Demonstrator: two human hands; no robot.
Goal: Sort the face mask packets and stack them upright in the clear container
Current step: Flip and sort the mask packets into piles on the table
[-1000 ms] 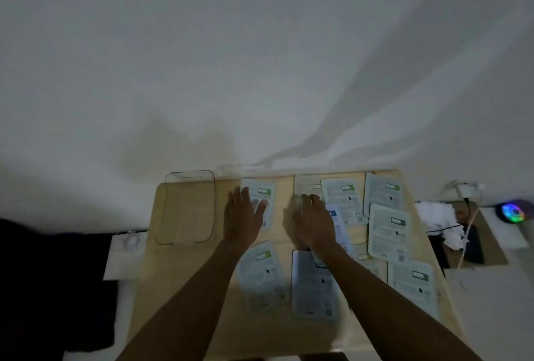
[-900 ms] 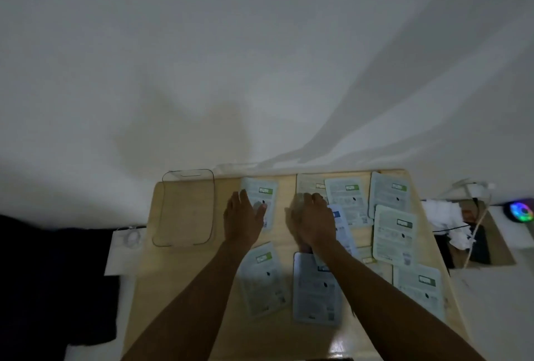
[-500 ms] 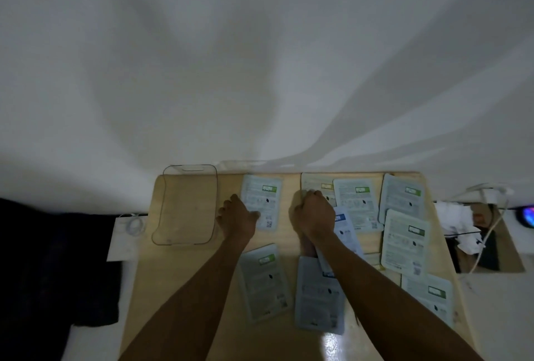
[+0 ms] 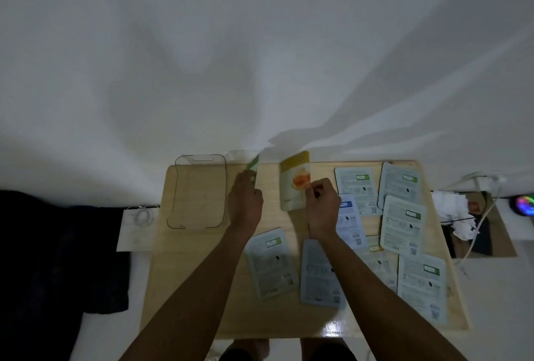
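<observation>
Several pale face mask packets lie flat on the wooden table (image 4: 202, 274), most with green labels (image 4: 403, 225) and one with a blue label (image 4: 348, 222). My left hand (image 4: 245, 201) grips a packet (image 4: 254, 164) lifted on edge, so only its thin green side shows. My right hand (image 4: 322, 204) pinches a yellow-fronted packet (image 4: 294, 181) raised upright, its orange picture facing me. The clear container (image 4: 199, 191) stands at the table's back left, just left of my left hand, and looks empty.
A white wall rises right behind the table. Off the right edge sit a crumpled white cloth (image 4: 453, 207), cables (image 4: 479, 216) and a glowing coloured light (image 4: 524, 204). A white box with a coiled cable (image 4: 138, 225) sits off the left edge, beside dark fabric.
Both hands were pressing flat on packets at the back of the table. Each has since closed on its packet and lifted it off the surface, turning it upright.
</observation>
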